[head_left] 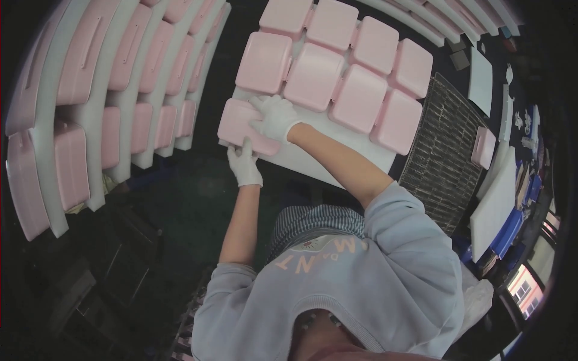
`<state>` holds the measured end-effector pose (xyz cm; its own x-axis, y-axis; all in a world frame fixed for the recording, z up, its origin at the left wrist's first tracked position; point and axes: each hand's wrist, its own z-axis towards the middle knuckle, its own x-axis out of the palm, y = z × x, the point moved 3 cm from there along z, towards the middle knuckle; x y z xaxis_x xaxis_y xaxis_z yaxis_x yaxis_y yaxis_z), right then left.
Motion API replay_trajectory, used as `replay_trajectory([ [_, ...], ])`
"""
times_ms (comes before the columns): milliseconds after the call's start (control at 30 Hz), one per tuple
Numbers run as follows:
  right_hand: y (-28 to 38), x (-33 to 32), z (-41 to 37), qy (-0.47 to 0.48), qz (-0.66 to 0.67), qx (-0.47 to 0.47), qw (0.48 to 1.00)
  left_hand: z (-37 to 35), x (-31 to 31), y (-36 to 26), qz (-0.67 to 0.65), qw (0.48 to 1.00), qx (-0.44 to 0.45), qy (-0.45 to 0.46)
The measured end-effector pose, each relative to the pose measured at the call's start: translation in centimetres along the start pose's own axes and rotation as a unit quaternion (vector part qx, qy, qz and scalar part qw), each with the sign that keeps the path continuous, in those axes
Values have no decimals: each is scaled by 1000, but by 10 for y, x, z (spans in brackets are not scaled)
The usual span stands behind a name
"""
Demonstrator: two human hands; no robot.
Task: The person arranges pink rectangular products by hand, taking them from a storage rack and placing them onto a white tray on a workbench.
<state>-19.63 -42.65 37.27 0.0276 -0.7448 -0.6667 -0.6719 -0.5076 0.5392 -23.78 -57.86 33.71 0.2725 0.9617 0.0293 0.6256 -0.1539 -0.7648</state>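
Nearest the camera, the person's pale blue sweatshirt (385, 277) is filling the lower view, with a striped garment (316, 224) showing just beyond its hem. Both bare forearms are reaching forward into white gloves. The left hand (243, 165) is gripping the near edge of a pink case (233, 122), one digit lying over the top surface. The right hand (276, 116) is closing on the same case from its far right side, thumb on top and the other fingers along the far edge.

The case is sitting at the near left corner of a white sheet (373, 147); whether it is touching the sheet or being held just above it cannot be told. Its long axis is running left to right, the right end slanting toward the wearer. The left hand is nearer the body, while the right is nearer the bare strip of sheet, which is stretching rightward under the right forearm.

Beyond, eight pink cases (359, 101) are lying in two rows of four. A dark slatted mat (445, 150) is flanking them on the right, bearing a smaller pink piece (483, 148). Across on the left, white racks (42, 150) are holding more pink pieces (110, 137).
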Motion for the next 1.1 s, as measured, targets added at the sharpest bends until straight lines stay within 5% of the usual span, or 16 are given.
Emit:
replay_trajectory([
  [267,-10,5,-26,-95,-86,-33,991,-30,6,-11,72,997,13,25],
  [367,-42,-16,-85,-195,73,-75,975,-67,0,0,196,980,33,-29],
  [467,-129,-45,-165,-337,186,-28,922,-121,25,26,284,952,110,38],
  [567,-245,-83,-284,-534,239,100,805,-183,88,74,324,905,110,252],
  [633,-336,-82,-364,-602,234,300,702,-221,149,125,352,836,20,420],
  [767,-467,-94,-479,-558,209,543,592,-307,294,214,347,727,-14,593],
  [867,-531,-101,-517,-542,274,559,564,-366,394,271,383,664,-27,641],
  [1100,-620,-92,-523,-477,408,475,617,-418,504,360,418,670,-66,610],
])
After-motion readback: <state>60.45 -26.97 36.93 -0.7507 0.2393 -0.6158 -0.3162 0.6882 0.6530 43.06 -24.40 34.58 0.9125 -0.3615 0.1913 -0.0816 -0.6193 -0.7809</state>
